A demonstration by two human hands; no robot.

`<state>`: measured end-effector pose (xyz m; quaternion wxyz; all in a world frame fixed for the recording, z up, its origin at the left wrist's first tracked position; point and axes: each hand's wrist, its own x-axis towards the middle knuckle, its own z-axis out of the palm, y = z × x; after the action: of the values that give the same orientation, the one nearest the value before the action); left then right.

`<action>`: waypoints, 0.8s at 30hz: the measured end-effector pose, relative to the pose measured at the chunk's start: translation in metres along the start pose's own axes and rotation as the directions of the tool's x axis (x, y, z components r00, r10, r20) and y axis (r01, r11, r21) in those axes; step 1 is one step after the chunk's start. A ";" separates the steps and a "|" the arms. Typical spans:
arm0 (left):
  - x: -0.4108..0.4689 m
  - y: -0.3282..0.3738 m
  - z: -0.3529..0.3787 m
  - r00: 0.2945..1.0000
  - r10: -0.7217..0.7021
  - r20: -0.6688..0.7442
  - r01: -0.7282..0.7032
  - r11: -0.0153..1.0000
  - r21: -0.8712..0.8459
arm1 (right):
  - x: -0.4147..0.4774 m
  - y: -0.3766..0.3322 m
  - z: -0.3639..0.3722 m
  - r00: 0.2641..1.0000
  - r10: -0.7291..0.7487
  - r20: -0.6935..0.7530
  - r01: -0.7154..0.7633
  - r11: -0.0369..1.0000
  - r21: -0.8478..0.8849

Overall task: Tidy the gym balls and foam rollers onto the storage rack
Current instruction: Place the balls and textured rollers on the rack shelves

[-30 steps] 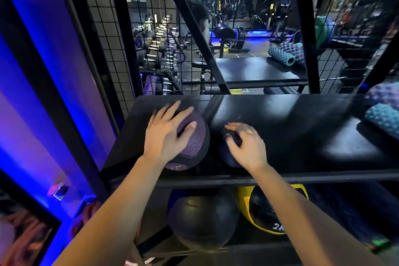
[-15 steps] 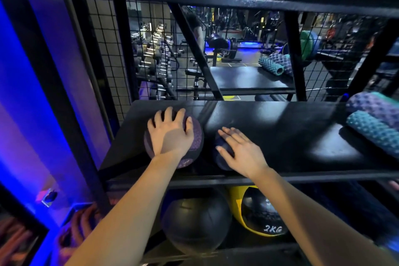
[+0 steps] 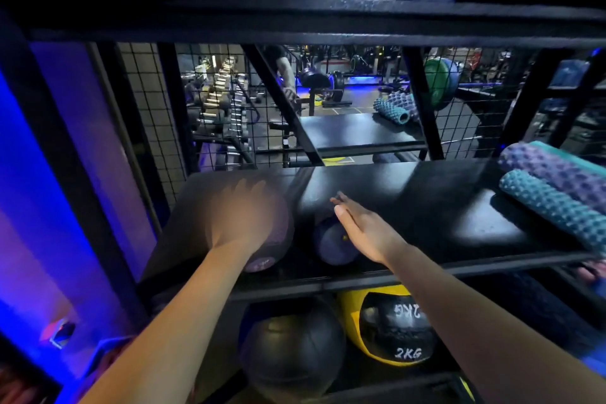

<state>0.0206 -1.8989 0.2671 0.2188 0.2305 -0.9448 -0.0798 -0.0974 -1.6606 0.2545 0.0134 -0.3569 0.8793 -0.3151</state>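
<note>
Right hand (image 3: 364, 229) had flattened since the prior frame, fingers straight against the small blue ball (image 3: 331, 246), probably to stop it rolling. Left hand (image 3: 242, 216) covered the purple medicine ball (image 3: 282, 239); blurred, grip unreadable. Both balls sat on the middle shelf (image 3: 426, 207).

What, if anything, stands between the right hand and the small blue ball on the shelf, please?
Nothing visible does. The right hand, fingers straight, lies at the right side of the blue ball. The purple ball, under the blurred left hand, sits on the other side, out of the way.
</note>
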 end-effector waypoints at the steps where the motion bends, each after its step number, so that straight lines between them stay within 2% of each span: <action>1: 0.001 0.005 -0.003 1.000 0.009 -0.002 -0.009 1.000 -0.010 | -0.003 0.002 -0.004 0.999 -0.008 -0.034 0.009 0.999 0.032; 4: 0.001 0.032 -0.005 0.988 0.111 -0.105 -0.112 0.994 -0.004 | -0.010 0.017 -0.017 0.993 -0.001 -0.117 0.007 0.998 0.055; 8: -0.005 0.094 0.007 0.934 0.271 -0.231 -0.288 0.956 -0.044 | -0.028 0.048 -0.035 0.982 0.035 -0.186 -0.025 0.998 0.053; 12: -0.016 0.170 0.037 0.879 0.363 -0.308 -0.418 0.899 -0.134 | -0.060 0.099 -0.066 0.970 0.083 -0.228 -0.079 0.996 0.028; 16: -0.034 0.257 0.078 0.864 0.439 -0.245 -0.490 0.847 -0.208 | -0.105 0.168 -0.118 0.943 0.191 -0.272 -0.197 0.980 0.005; 22: -0.072 0.414 0.134 0.853 0.516 -0.077 -0.502 0.773 -0.387 | -0.199 0.279 -0.218 0.866 0.371 -0.336 -0.408 0.912 -0.042; 24: -0.081 0.460 0.150 0.857 0.515 -0.027 -0.458 0.737 -0.498 | -0.224 0.314 -0.249 0.834 0.414 -0.364 -0.462 0.885 -0.052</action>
<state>-0.1667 -1.4478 0.2188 0.2292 -0.0921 -0.9313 -0.2678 -0.1864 -1.2105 0.2321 -0.0923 -0.0854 0.9459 -0.2992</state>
